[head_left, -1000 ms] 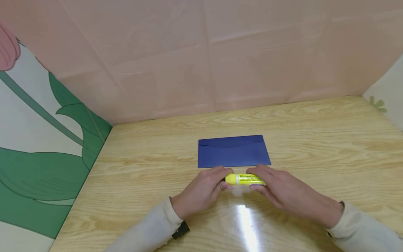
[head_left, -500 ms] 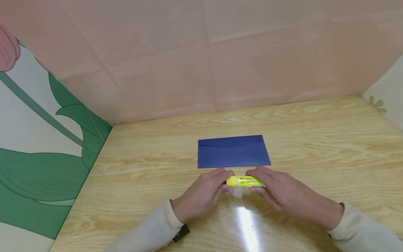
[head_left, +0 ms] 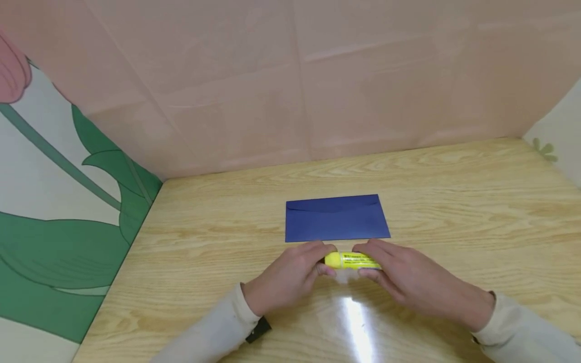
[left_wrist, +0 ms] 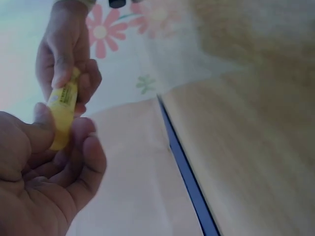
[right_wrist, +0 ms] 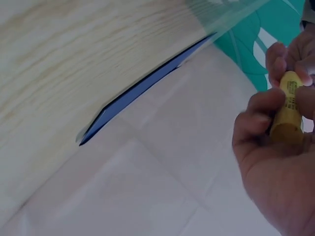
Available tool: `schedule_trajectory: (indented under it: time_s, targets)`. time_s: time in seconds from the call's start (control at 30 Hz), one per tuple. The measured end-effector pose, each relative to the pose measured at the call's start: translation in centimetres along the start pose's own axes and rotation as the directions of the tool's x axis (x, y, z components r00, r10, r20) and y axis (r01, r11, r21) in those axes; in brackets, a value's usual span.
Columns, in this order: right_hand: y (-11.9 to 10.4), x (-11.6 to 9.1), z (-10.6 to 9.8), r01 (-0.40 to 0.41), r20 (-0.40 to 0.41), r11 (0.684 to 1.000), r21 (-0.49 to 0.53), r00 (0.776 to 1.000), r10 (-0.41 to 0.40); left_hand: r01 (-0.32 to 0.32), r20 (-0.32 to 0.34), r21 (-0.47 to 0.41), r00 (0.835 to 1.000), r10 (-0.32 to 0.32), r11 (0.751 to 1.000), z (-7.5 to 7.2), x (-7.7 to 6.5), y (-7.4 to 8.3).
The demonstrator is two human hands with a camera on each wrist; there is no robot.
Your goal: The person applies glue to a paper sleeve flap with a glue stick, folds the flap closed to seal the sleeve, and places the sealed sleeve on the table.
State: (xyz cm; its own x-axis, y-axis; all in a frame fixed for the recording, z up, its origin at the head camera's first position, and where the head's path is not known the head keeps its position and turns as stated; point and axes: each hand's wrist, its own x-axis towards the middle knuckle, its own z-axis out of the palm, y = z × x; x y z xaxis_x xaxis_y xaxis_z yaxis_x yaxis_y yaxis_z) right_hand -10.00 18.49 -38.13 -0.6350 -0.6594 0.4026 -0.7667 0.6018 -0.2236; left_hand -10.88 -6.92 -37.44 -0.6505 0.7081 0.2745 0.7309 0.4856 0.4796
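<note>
A yellow glue stick with printed text lies crosswise between both hands, close over the table. My left hand pinches its capped end between thumb and fingers. The other end is held by my right hand, whose fingers curl round the barrel and hide part of it. In the left wrist view the glue stick runs from one hand to the other. The right wrist view shows the flat base of the glue stick at the right palm. Just beyond the hands, a dark blue envelope lies flat, flap side up.
The wood-grain table reaches back to a pinkish sheet-covered wall. On the left stands a panel with large green leaves. A white panel borders the right. A bright light reflection shows on the table near the front.
Both hands keep their grip on the glue stick and stay almost in place. The left wrist and the stick have shifted very slightly left. The envelope has not moved.
</note>
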Motion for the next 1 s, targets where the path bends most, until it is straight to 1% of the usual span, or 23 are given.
schedule_trajectory:
  time_s: [0.07,0.2,0.27,0.33,0.5,0.57,0.63,0.77,0.9,1.0]
  targets:
    - [0.0,0.1,0.0,-0.016,0.007,1.000,-0.024,1.000,0.016,0.017,0.002,0.007,1.000,-0.017,1.000,-0.2,0.0,-0.1]
    - [0.1,0.3,0.0,-0.045,0.033,0.998,-0.054,0.998,0.047,0.078,0.019,0.017,0.997,-0.078,0.997,-0.3,0.0,-0.2]
    - [0.2,0.3,0.0,-0.043,0.043,0.996,-0.073,0.998,0.046,0.094,0.028,0.028,0.995,-0.095,0.995,-0.2,0.1,-0.3]
    - [0.3,0.2,0.0,-0.022,0.047,0.996,-0.088,0.999,0.026,0.104,0.040,0.054,0.994,-0.106,0.993,-0.1,0.1,-0.4]
    - [0.7,0.1,0.2,0.081,0.050,0.991,-0.108,0.996,-0.076,0.100,0.086,0.113,0.990,-0.110,0.989,0.2,0.2,-0.6]
    - [0.8,0.0,0.2,0.103,0.052,0.988,-0.112,0.994,-0.098,0.101,0.097,0.124,0.989,-0.113,0.987,0.2,0.3,-0.7]
    - [0.8,-0.1,0.2,0.089,0.057,0.989,-0.115,0.995,-0.082,0.110,0.107,0.134,0.986,-0.124,0.985,0.3,0.3,-0.8]
    - [0.9,-0.2,0.1,0.021,0.055,0.991,-0.134,0.998,-0.013,0.130,0.142,0.176,0.978,-0.155,0.976,0.3,0.2,-0.9]
    - [1.4,-0.3,0.0,-0.034,0.031,0.988,-0.149,0.999,0.039,0.147,0.166,0.224,0.968,-0.187,0.963,0.1,0.0,-0.9]
    - [2.1,-0.3,-0.1,-0.106,0.017,0.977,-0.186,0.994,0.111,0.138,0.182,0.265,0.965,-0.190,0.954,0.1,-0.1,-0.9]
